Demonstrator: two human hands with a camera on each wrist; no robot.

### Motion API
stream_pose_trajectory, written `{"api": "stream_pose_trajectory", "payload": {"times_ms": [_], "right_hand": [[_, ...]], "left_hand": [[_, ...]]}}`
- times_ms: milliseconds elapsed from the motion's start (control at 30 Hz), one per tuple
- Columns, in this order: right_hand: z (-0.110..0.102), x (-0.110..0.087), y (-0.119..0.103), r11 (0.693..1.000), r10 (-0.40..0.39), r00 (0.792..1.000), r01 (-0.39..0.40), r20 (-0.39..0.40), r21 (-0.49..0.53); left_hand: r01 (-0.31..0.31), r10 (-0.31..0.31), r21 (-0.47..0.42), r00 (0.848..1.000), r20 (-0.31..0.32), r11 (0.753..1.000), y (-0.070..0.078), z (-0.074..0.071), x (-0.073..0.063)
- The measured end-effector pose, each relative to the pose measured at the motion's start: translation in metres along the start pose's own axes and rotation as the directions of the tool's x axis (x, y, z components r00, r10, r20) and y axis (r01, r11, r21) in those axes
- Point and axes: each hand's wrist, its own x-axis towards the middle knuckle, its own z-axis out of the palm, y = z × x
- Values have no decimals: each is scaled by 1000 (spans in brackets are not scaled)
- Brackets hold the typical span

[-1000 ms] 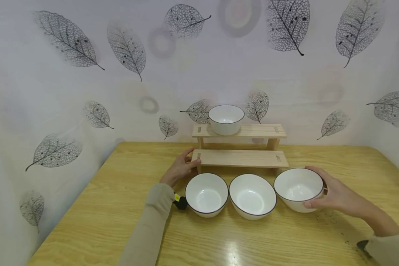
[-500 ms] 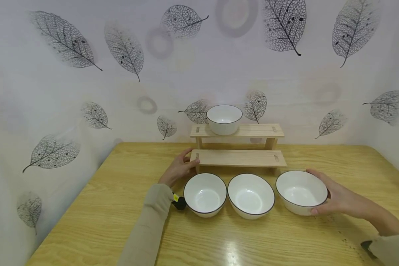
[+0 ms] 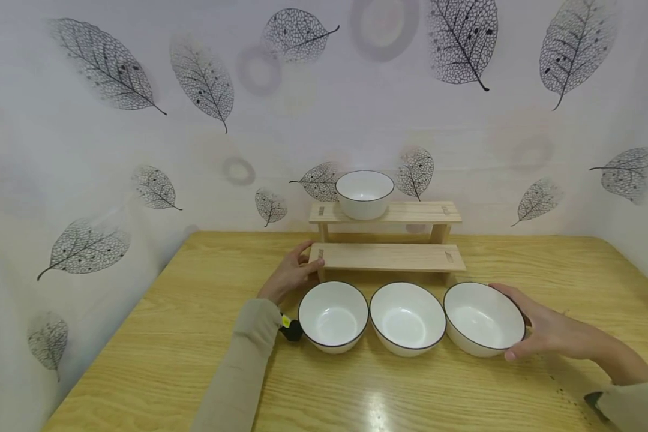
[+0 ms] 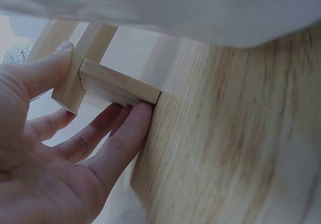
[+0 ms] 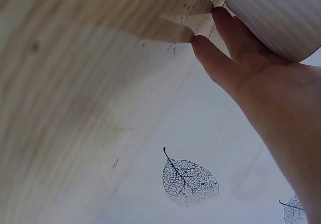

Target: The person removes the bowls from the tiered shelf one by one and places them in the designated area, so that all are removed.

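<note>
Three white bowls with dark rims stand side by side in the head view: a left bowl (image 3: 333, 315), a middle bowl (image 3: 407, 318) and a right bowl (image 3: 483, 318). My right hand (image 3: 551, 327) holds the right bowl from its right side, thumb at the front and fingers behind. In the right wrist view, fingertips reach down to the table beside the bowl wall (image 5: 278, 13). My left hand (image 3: 291, 273) grips the left end of a two-tier wooden shelf (image 3: 386, 257), thumb over the lower board and fingers against its leg (image 4: 118, 83).
Another white bowl (image 3: 364, 195) sits on the shelf's upper board (image 3: 421, 212), left of its middle. The wooden table (image 3: 205, 336) ends at a leaf-patterned cloth backdrop (image 3: 237, 150). A black strap piece (image 3: 291, 330) shows at the left wrist, close to the left bowl.
The right bowl has shifted toward me and, lastly, left, closing the gap to the middle bowl. My right hand moved with it. The left hand keeps its place on the shelf.
</note>
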Motion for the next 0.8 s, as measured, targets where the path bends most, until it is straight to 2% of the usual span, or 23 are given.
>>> {"api": "stream_pose_trajectory", "payload": {"times_ms": [200, 333, 567, 800], "right_hand": [[-7, 2, 1, 1000, 11, 998, -11, 54, -3], [-19, 6, 1, 999, 2, 998, 0, 56, -32], [-37, 33, -24, 995, 18, 1000, -20, -17, -94], [-42, 59, -56, 985, 98, 992, -107, -78, -132]], "left_hand": [[5, -5, 4, 1000, -7, 1000, 0, 0, 0], [8, -8, 9, 1000, -5, 1000, 1, 0, 0], [12, -12, 10, 1000, -9, 1000, 0, 0, 1], [11, -11, -12, 1000, -1, 1000, 0, 0, 2]]}}
